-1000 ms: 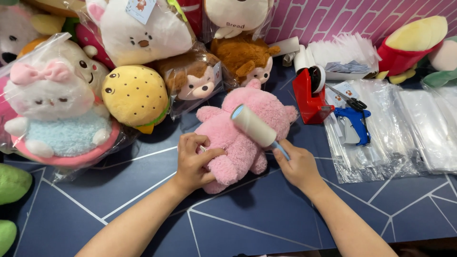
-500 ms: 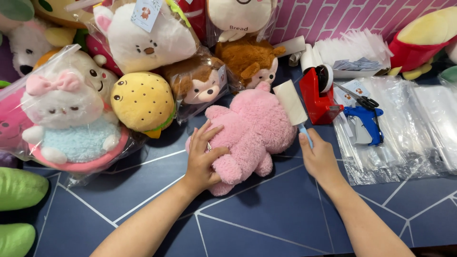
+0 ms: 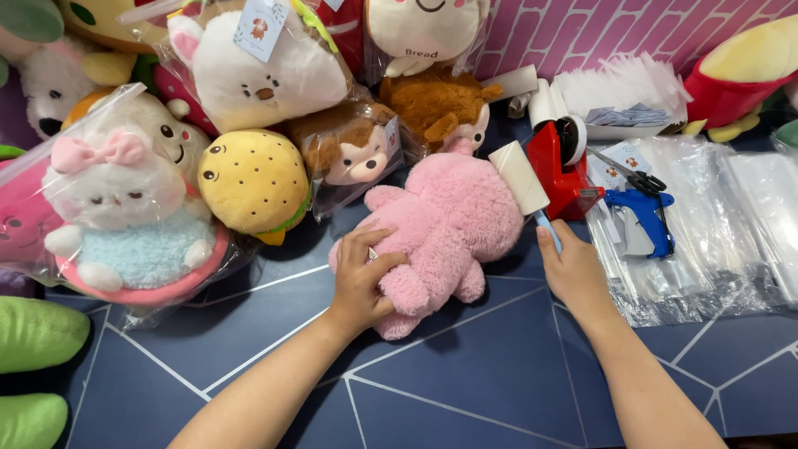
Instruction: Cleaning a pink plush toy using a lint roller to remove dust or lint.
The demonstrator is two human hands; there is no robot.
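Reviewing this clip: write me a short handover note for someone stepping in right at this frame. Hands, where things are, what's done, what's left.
Left hand: pressed on the pink plush toy, pinning it to the dark blue table.
Right hand: grips the blue handle of the lint roller, whose white roll sits at the toy's upper right edge.
Nearby: red tape dispenser, blue tagging gun on clear plastic bags, bagged plush toys at left.
Done: the pink toy lies unbagged, roller in contact.
Left: how much fur has been rolled cannot be told; the toy is not bagged.
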